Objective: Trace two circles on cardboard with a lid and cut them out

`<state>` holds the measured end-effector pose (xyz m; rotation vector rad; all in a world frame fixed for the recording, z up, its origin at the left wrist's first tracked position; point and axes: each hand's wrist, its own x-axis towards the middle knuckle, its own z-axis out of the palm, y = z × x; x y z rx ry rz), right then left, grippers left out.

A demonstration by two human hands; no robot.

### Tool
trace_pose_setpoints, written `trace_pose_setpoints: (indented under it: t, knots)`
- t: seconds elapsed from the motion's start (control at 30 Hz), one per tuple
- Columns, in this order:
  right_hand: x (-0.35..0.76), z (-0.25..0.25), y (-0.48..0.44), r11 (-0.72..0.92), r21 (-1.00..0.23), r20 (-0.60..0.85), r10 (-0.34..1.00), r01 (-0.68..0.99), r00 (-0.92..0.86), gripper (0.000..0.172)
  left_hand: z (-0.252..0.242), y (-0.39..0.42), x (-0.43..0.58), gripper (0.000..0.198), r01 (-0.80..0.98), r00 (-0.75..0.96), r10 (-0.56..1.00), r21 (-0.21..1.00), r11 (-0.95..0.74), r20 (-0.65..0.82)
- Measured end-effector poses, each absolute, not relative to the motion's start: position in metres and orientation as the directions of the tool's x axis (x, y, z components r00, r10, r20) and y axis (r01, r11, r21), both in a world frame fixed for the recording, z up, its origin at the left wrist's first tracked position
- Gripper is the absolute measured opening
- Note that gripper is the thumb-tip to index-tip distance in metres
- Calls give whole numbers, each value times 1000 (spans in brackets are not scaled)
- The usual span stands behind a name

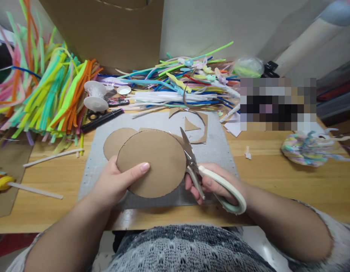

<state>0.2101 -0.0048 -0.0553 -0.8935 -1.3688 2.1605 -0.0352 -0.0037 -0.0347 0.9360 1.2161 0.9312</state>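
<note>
My left hand [125, 177] grips a round cardboard disc [154, 158], thumb flat on its face and the fingers hidden behind. At its right edge my right hand [211, 183] is wrapped around a pair of scissors [191, 163] with pale handles, the larger loop toward my wrist. One blade points up and away beside the rim; the other blade is hard to make out. A second cardboard disc [115, 141] lies partly covered behind the held one. Cardboard offcuts with a curved cut edge [205, 130] and a small triangular scrap [191, 124] rest beyond the scissors.
Beneath lies a grey cutting mat [91, 170] on the wooden table [265, 177]. Bundled pipe cleaners [56, 87] crowd the left, loose ones [175, 96] the back. A thread spool [95, 96], black marker [102, 120], yellow glue gun [2, 180] and pastel fuzzy piece [305, 149] surround it.
</note>
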Motion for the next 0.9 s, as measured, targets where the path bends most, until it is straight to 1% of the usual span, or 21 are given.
trace_pose_setpoints:
  t: [0.2,0.37,0.47,0.6,0.73,0.9]
  knots:
    - [208,-56,-6,-388,-921,-298,671,21,-679,57,-35,-4,-35,41,-103,128,941,940,326,-313]
    - [206,-53,-8,-344,-938,-278,688,36,-671,56,-34,-5,-33,44,-92,106,940,938,335,-325]
    - [205,-53,-10,-330,-944,-257,700,17,-667,55,-33,-6,-31,42,-107,106,938,934,342,-331]
    - [204,-55,-13,-367,-930,-271,698,-6,-663,55,-33,-5,-30,43,-96,114,938,936,340,-329]
    - [203,-55,-15,-397,-918,-292,696,-12,-656,55,-32,-4,-30,48,-62,91,941,941,333,-327]
    - [202,-57,-17,-401,-915,-276,714,-52,-643,53,-31,-6,-30,47,-82,101,939,938,337,-328]
